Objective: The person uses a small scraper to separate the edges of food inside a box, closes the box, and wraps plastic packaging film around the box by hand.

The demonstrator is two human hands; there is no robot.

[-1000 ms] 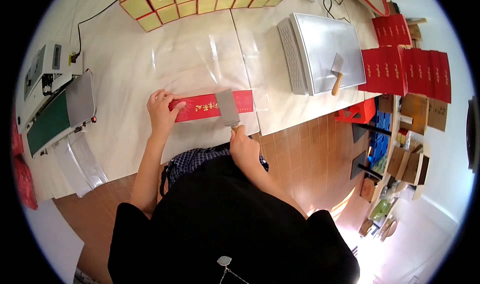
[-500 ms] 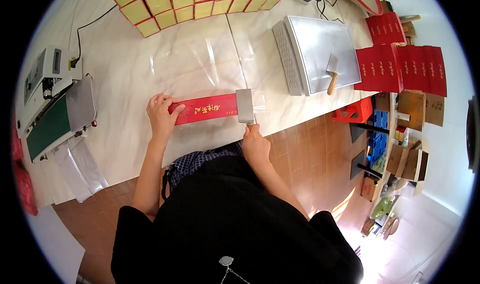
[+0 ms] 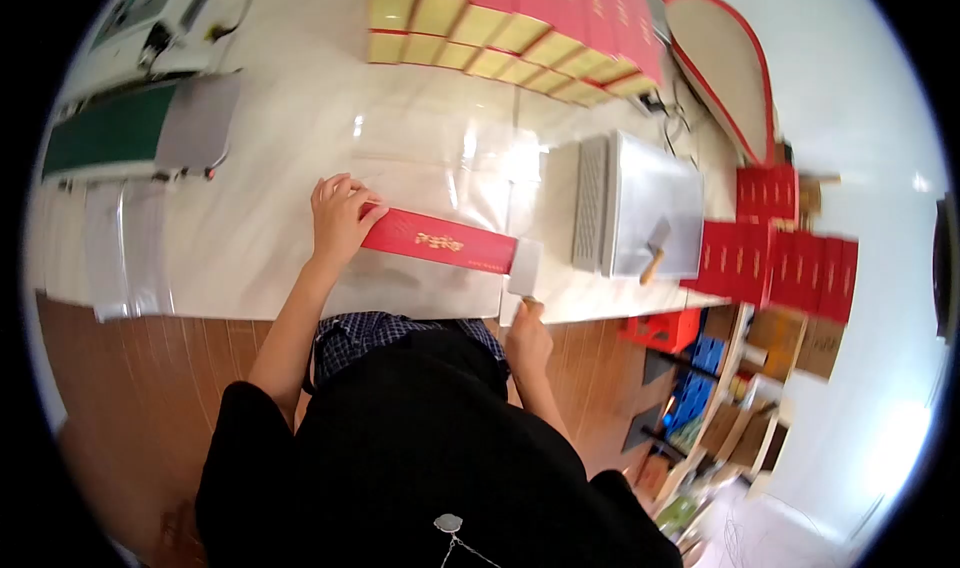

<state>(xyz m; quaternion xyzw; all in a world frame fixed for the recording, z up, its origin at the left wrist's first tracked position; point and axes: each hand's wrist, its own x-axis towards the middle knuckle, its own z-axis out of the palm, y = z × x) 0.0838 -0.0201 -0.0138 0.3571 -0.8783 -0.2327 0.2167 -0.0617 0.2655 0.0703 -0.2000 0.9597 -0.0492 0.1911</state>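
1. Resting at the left end of the red strip point(image 3: 430, 240), the left hand point(image 3: 343, 213) has its thumb laid on the upper face; whether its fingers clamp the end or only press it cannot be told.
2. Right hand point(image 3: 529, 338), closed around the handle of a scraper point(image 3: 524, 268), whose broad pale blade stands at the strip's right end.
3. Red strip, bearing gold characters, lying on the pale tabletop point(image 3: 290, 108) between the two hands, its right end slanting toward the person.
4. Glossy clear film point(image 3: 430, 148) on the tabletop, just beyond the strip.
5. Metal-topped case point(image 3: 625, 193), right of the strip; a second scraper point(image 3: 653, 264) with a wooden handle lies on it.
6. Stacked red boxes point(image 3: 430, 13) with yellow ends, at the far side.
7. Machine with a green belt point(image 3: 110, 133), at far left, well apart from both hands.
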